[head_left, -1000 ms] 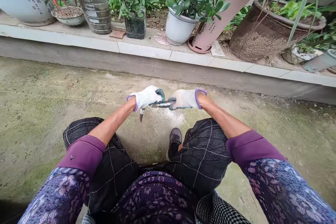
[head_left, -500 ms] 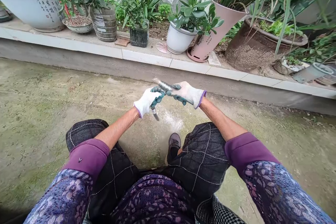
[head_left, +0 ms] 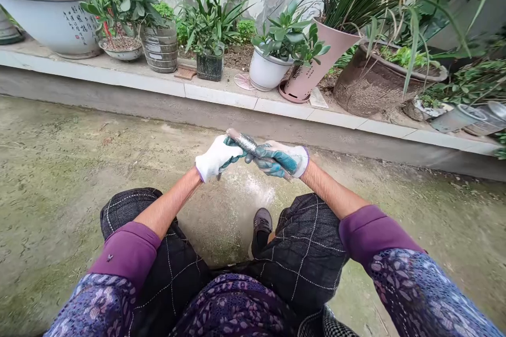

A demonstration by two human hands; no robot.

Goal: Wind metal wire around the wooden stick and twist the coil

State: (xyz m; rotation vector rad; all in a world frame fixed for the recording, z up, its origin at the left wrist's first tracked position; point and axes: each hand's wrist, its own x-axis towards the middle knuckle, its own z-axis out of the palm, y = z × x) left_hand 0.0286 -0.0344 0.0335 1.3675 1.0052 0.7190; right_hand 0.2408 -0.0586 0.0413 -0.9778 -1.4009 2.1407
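Observation:
Both my hands wear white knit gloves with blue-green coated palms, and they meet in front of me above the ground. My right hand (head_left: 280, 159) is closed round a rod-like, grey-and-white cylinder (head_left: 245, 142) with a rough, shiny middle and a brownish far end. It slants up and left, past the fingers of my left hand (head_left: 222, 155). That hand is closed at the cylinder's side on a slim tool; only its dark end (head_left: 219, 176) pokes out below the glove, the rest being hidden. White powder or shavings (head_left: 256, 189) lie scattered on the ground beneath.
A low tiled ledge (head_left: 221, 96) runs across ahead. On it stand a large white planter (head_left: 51, 23), a white pot (head_left: 266, 71), a pink vase (head_left: 316, 63), a brown urn (head_left: 367, 84) and more plants. My shoe (head_left: 262, 224) rests on the mossy concrete.
My right hand has turned so that its coated fingers show more. The slim tool's dark end, plainly visible below my left hand before, is now mostly hidden. The view has shifted slightly.

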